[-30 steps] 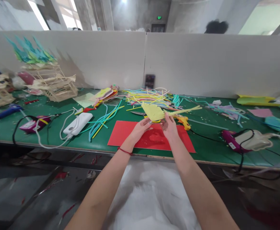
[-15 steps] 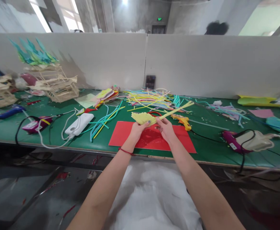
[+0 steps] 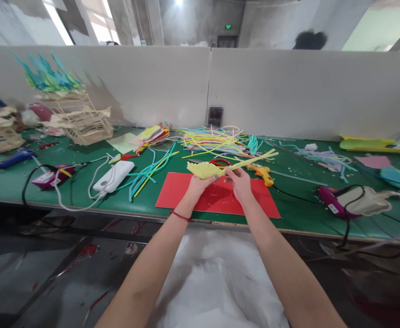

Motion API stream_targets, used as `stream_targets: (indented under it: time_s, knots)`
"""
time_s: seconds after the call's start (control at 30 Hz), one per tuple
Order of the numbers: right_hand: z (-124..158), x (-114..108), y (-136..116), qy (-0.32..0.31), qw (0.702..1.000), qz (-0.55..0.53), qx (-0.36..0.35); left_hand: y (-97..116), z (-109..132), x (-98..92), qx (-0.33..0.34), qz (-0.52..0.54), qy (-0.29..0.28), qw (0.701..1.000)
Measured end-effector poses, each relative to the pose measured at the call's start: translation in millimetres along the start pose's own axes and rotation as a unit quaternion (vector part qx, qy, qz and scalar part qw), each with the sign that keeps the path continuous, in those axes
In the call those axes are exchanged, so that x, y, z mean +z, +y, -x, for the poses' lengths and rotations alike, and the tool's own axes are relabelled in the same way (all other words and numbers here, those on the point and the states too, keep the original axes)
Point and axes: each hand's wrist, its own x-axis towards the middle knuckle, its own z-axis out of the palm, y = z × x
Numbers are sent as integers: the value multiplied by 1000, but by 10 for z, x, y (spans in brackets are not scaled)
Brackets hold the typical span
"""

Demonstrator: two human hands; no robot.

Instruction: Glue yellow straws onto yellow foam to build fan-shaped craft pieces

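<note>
Spanning the near edge of the green-covered tabletop (image 3: 299,214), two bare forearms (image 3: 263,228) lead to the hands. Beneath the hands lies a flat, red rectangular board (image 3: 220,200), speckled with small pale bits. The left hand (image 3: 197,186) is closed on a pale-yellow, fan-shaped piece with a fringed edge (image 3: 203,170), apparently paper or soft sheet, near its narrow end. The right hand (image 3: 241,182) pinches slim, pale-yellow stalk strips (image 3: 256,158) close to the fan; contact of its remaining fingers cannot be told. The held work is at the fingertips, over the far edge of the board; clearance is indeterminate. Its long axis runs from the fan at left, away and to the right, to the stalk's free end, most of the stalk projecting past the right fingers. The left hand is nearer the fan, the right nearer the stalk; in judgement, handling turns on the narrow join between the two grips. Just beyond are red-handled metal scissors (image 3: 220,161), partly hidden, and, to the right, a yellow-orange glue gun (image 3: 263,174). Farther off lies a heap of thin multicoloured rods (image 3: 213,141).
</note>
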Motion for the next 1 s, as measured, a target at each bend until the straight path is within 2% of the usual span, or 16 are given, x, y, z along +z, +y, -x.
stream_targets:
  time_s: [0.17, 0.33, 0.63, 1.0]
  knots:
    - [5, -8, 20, -22, 999, 29, -9, -53, -37, -12, 0, -6, 2, 1000]
    - [11, -8, 52, -10, 994, 100, -44, -89, -58, -7, -8, -1, 18, 1000]
    - [21, -7, 40, -8, 991, 119, -57, -70, -38, 9, -10, -4, 16, 1000]
    - [67, -6, -21, 44, 982, 170, -72, -50, -31, 37, -18, -5, 31, 999]
